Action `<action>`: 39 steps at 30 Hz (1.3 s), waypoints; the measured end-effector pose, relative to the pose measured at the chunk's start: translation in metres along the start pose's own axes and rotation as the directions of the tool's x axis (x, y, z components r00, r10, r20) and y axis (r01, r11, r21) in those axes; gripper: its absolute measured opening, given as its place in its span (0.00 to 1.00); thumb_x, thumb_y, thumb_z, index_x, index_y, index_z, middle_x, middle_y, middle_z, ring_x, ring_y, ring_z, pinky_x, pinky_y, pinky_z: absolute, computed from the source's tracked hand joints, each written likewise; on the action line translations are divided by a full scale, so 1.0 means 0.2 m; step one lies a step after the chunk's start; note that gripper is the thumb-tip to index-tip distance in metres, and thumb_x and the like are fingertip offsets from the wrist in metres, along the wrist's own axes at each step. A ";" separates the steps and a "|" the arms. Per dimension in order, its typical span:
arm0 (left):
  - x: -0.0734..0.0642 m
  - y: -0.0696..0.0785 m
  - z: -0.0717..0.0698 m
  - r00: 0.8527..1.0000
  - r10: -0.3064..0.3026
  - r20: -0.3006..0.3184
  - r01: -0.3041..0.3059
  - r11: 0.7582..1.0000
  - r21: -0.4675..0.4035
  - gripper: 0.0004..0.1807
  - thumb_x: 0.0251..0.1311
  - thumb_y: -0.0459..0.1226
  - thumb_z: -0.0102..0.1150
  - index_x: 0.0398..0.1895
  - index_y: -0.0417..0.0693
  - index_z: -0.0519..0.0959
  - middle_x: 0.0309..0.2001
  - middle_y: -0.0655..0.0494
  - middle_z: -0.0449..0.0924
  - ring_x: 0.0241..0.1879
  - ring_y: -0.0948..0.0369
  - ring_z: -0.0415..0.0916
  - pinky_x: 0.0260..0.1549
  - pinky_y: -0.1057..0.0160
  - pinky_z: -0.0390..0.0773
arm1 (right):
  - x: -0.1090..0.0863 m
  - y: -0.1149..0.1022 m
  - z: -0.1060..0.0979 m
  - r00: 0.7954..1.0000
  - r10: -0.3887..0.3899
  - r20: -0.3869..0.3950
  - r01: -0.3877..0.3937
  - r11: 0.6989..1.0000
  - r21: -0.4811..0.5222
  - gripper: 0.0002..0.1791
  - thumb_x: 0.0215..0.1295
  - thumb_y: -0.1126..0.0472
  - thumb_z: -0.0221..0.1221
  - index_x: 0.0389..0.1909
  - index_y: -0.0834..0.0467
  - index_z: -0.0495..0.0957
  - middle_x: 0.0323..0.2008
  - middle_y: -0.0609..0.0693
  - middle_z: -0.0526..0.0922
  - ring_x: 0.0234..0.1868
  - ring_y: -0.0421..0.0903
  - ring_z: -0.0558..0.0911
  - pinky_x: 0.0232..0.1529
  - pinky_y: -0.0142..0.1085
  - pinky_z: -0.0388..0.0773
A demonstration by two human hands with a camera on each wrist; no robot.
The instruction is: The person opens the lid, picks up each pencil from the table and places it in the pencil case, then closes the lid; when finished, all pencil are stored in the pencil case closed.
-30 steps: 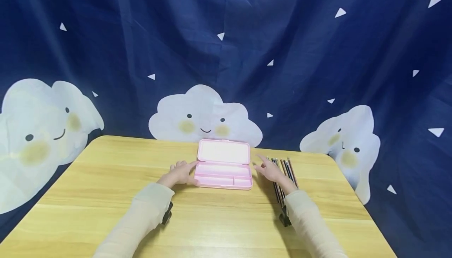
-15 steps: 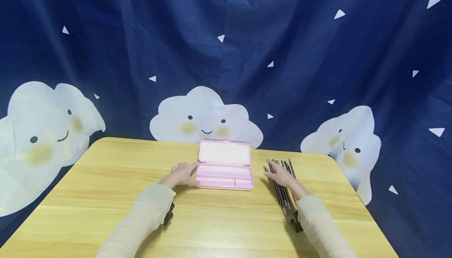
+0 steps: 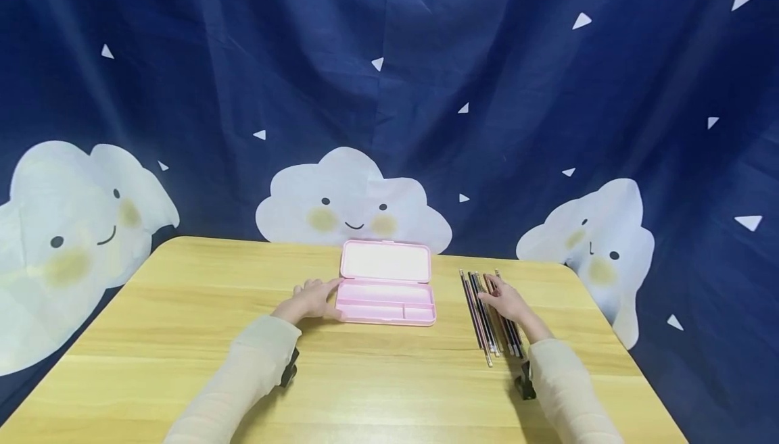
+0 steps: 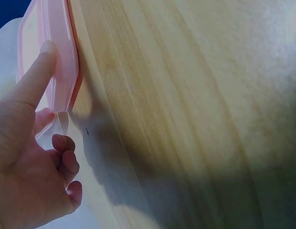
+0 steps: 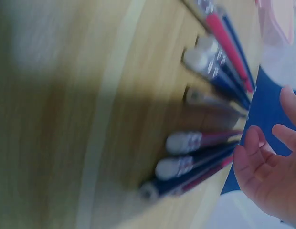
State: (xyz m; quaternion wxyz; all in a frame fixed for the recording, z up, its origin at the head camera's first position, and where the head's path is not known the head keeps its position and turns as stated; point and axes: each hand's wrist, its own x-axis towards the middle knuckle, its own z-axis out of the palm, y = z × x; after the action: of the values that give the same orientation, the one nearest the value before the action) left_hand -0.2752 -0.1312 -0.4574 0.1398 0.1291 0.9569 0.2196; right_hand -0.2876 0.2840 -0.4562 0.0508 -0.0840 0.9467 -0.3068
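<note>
A pink pencil case (image 3: pixel 387 323) lies with its lid raised back on the wooden table. At its left end is my left hand (image 3: pixel 310 299), thumb and forefinger spread against that edge; in the left wrist view the straight thumb (image 4: pixel 36 76) touches the case (image 4: pixel 62 71) and the other fingers bend loosely. My right hand (image 3: pixel 508 302) hovers over a row of several pencils (image 3: pixel 475 315), fingers loosely bent and apart from one another. The right wrist view shows the pencils' blunt ends (image 5: pixel 184 143), blurred, with the right hand (image 5: pixel 277 176) beyond them and nothing in its grasp.
The pale wooden table (image 3: pixel 395 390) reaches back to a dark blue curtain (image 3: pixel 389 79) printed with clouds. Dark camera mounts (image 3: pixel 289 368) sit under both wrists. A gap of table separates the pencil case from the pencils.
My right hand has moved right, from beside the pencil case to above the right part of the pencil row, uncovering the left pencils. My left hand has stayed at the case.
</note>
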 end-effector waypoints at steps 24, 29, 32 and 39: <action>-0.01 0.00 0.00 1.000 -0.017 0.017 0.017 0.999 -0.034 0.49 0.41 0.52 0.69 0.68 0.49 0.58 0.58 0.35 0.64 0.57 0.42 0.58 0.53 0.40 0.55 | -0.06 0.17 -0.07 0.996 0.086 0.012 -0.085 0.993 -0.086 0.25 0.64 0.66 0.48 0.57 0.79 0.58 0.38 0.73 0.74 0.39 0.62 0.75 0.44 0.53 0.73; -0.01 0.00 0.00 1.000 -0.012 0.018 0.012 1.000 -0.027 0.49 0.41 0.52 0.69 0.68 0.48 0.58 0.58 0.35 0.64 0.56 0.43 0.58 0.52 0.42 0.56 | -0.06 0.19 -0.06 0.999 0.040 0.013 -0.037 0.986 -0.164 0.22 0.60 0.71 0.48 0.54 0.77 0.62 0.38 0.75 0.75 0.47 0.71 0.71 0.50 0.58 0.68; 0.00 0.00 0.00 1.000 -0.013 0.021 0.013 1.000 -0.024 0.49 0.41 0.52 0.68 0.68 0.49 0.58 0.59 0.35 0.64 0.55 0.43 0.59 0.51 0.43 0.56 | -0.05 0.19 -0.06 0.999 0.046 0.009 -0.044 0.982 -0.185 0.23 0.57 0.72 0.49 0.54 0.76 0.62 0.36 0.73 0.76 0.46 0.70 0.72 0.48 0.57 0.70; -0.01 0.00 0.00 1.000 -0.011 0.011 0.011 1.000 -0.013 0.49 0.40 0.52 0.69 0.67 0.49 0.58 0.58 0.36 0.65 0.54 0.44 0.60 0.49 0.45 0.58 | -0.04 0.18 -0.06 0.994 0.105 0.026 -0.098 0.974 -0.203 0.26 0.54 0.73 0.51 0.56 0.75 0.61 0.44 0.78 0.71 0.49 0.72 0.69 0.50 0.58 0.69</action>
State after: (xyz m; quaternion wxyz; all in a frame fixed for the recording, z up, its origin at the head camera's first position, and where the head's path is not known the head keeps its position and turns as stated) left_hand -0.2740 -0.1317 -0.4581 0.1469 0.1242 0.9553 0.2243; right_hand -0.2857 0.3208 -0.4668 0.0750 -0.0460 0.9748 -0.2049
